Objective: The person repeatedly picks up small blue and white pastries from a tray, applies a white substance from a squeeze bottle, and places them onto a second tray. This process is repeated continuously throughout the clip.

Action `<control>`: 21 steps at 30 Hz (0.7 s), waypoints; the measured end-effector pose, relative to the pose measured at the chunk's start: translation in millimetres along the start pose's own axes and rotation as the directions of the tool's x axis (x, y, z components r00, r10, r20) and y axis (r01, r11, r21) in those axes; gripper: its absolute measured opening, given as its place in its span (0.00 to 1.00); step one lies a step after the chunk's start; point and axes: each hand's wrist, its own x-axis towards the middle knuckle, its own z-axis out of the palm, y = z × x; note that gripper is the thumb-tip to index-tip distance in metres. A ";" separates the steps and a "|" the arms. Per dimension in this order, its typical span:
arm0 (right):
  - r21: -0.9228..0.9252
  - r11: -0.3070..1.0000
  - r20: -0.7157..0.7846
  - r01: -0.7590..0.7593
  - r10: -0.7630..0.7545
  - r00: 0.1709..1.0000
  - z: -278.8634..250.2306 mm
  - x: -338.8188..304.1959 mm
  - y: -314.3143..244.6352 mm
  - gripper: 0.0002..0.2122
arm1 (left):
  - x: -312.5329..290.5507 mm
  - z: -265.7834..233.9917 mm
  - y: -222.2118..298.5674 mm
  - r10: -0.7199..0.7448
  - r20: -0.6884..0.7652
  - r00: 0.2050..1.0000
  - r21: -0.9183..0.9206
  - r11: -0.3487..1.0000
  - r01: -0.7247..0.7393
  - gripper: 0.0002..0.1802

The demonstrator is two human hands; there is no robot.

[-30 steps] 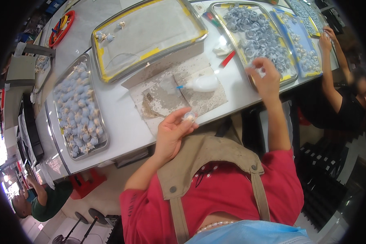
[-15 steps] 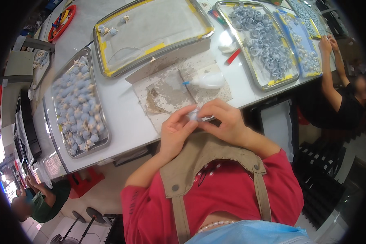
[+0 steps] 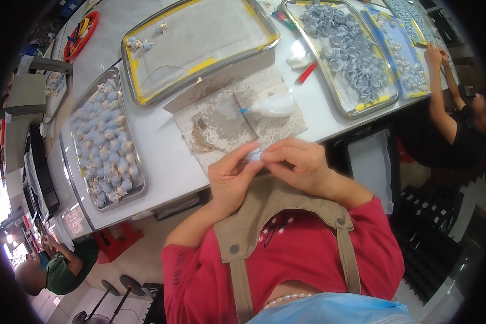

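Just over the table's near edge, a small pale blue piece (image 3: pixel 253 155) is pinched between my hands. My left hand (image 3: pixel 232 175) closes on it with thumb and forefinger. From the other side, the bent fingers and thumb of my right hand (image 3: pixel 298 164) grip its edge. The fingers cover much of the piece, so its full shape is hidden. Beyond my hands lies a stained board (image 3: pixel 216 121), bearing a white squeeze bottle (image 3: pixel 275 107) with a blue tip, on its side, and a thin dark stick (image 3: pixel 245 117).
At left, a metal tray (image 3: pixel 140 186) holds many blue-and-cream pieces. The large paper-lined tray (image 3: pixel 210 40) behind the board carries a few more. To the right are a tray (image 3: pixel 356 112) of curled grey-blue pieces, a red-handled tool (image 3: pixel 306 73) and a co-worker's hands (image 3: pixel 435 54).
The small piece has turned slightly between my fingertips, and my right fingers have drawn closer together on it. The whole view has shifted slightly.
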 end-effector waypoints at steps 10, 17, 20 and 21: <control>0.026 0.996 0.025 0.086 -0.087 0.996 -0.1 8.3 10.7 0.10 | 4.0 -0.7 6.1 -0.039 -0.003 0.999 -0.061 0.997 0.039 0.17; 0.378 0.909 0.182 -0.175 0.113 0.977 -6.6 21.2 11.7 0.22 | 6.3 -0.1 13.0 0.040 0.124 0.992 -0.110 0.994 -0.027 0.18; 0.370 0.882 0.391 -0.291 0.136 0.910 -10.7 24.1 9.5 0.25 | 2.8 -2.2 18.3 0.053 0.169 0.984 -0.049 0.998 -0.045 0.18; 0.330 0.900 0.437 -0.285 0.122 0.891 -11.8 24.5 11.4 0.25 | 3.1 -2.9 18.2 0.066 0.178 0.982 -0.021 0.998 -0.063 0.18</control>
